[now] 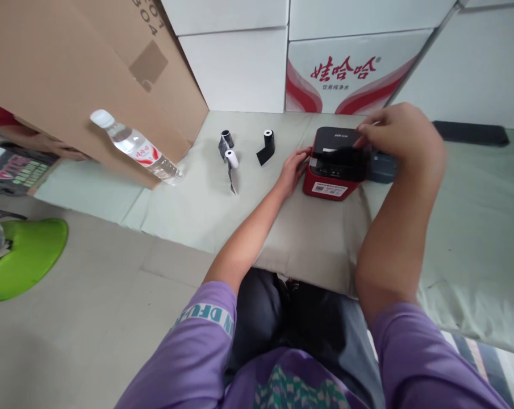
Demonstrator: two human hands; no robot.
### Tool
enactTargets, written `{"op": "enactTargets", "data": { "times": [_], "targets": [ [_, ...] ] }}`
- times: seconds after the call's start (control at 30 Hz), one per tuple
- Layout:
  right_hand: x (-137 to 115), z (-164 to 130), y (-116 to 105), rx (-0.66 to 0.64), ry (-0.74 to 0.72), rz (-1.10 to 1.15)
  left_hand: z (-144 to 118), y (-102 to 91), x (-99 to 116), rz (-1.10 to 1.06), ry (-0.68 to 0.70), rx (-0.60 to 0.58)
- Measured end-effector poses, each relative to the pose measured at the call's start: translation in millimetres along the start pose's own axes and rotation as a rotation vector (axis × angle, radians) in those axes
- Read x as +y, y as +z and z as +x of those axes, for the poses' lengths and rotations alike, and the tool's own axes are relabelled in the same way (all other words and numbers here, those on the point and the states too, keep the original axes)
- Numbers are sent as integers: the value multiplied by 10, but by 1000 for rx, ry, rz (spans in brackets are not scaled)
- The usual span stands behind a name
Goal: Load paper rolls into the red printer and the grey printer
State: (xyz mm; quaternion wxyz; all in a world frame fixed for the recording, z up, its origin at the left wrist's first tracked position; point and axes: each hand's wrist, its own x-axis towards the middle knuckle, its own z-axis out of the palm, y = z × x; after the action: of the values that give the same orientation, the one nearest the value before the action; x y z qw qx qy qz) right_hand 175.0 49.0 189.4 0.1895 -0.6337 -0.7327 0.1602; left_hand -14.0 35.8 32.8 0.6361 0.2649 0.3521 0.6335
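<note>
A small red and black label printer [331, 170] sits on a pale cloth-covered surface [188, 199] in front of me. My left hand [291, 169] rests against the printer's left side, fingers on its edge. My right hand [399, 136] reaches over the printer's top right, fingertips pinched at the black lid near its edge. To the left lie small paper rolls: a white roll [232, 158] with a dark strip trailing, a black roll [226, 139] behind it, and a roll with black tape [267, 146] unwound.
A clear water bottle [135, 147] lies tilted against a large cardboard box [82, 74] at left. White cartons [350, 74] with red print stand behind. A dark flat device [472, 133] lies at far right. A green object [24, 255] sits on the floor at left.
</note>
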Motion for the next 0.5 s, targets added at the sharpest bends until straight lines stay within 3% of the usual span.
{"op": "enactTargets", "data": {
  "times": [0.3,0.5],
  "targets": [
    [-102,-65,-72,-133,54,-79,0,13,-15,-14,-27,34],
    [-167,-119,-28,-95,77,-130,48,-24,-49,47,13,8]
  ]
}}
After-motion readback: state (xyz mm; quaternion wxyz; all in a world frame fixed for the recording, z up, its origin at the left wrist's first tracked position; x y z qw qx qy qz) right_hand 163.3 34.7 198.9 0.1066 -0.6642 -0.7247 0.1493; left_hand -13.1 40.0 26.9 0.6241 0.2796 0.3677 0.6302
